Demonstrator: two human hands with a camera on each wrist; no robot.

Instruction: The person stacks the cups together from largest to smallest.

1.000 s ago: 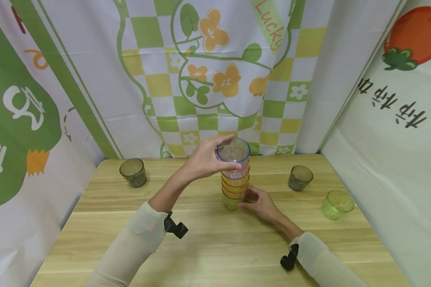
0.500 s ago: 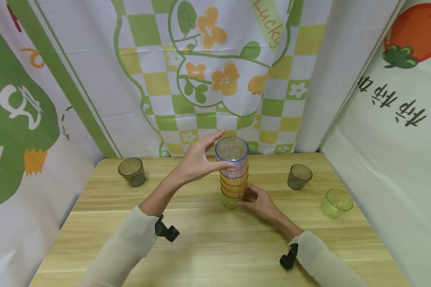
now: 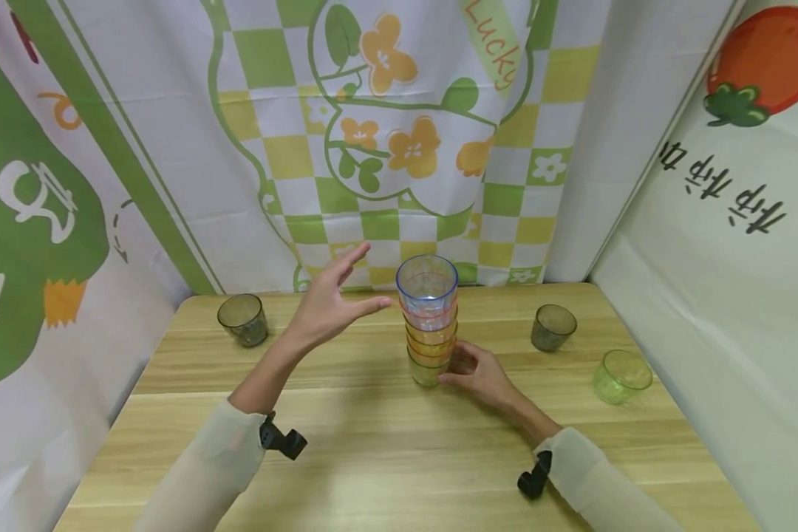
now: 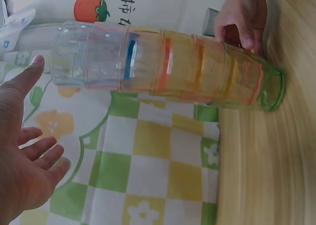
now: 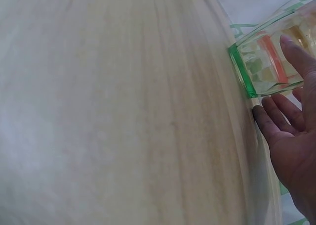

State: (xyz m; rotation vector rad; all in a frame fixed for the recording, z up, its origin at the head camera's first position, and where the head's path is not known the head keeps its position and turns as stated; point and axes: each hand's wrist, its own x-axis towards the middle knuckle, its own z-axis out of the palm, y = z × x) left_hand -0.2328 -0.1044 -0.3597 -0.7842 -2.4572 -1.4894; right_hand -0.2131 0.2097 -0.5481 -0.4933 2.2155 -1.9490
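Note:
A tall stack of nested clear plastic cups (image 3: 431, 325) stands upright on the table, with a blue-rimmed cup (image 3: 427, 284) on top, pink and orange-yellow ones below, and a green cup (image 4: 271, 89) at the bottom. My left hand (image 3: 321, 307) is off to the left of the stack, apart from it, fingers spread and holding nothing; the left wrist view shows its palm. At the lower right of the stack my right hand (image 3: 482, 377) holds the bottom cup, thumb in front and fingers behind, partly hidden in the head view.
A grey cup (image 3: 243, 321) stands at the back left of the wooden table (image 3: 372, 458). Toward the right are another grey cup (image 3: 553, 328) and a separate green cup (image 3: 621, 377) near the edge. Printed cloth (image 3: 239, 222) hangs behind the table and on both sides.
My left hand has let go of the top cup and moved away to the left. The stack and my right hand stay in place.

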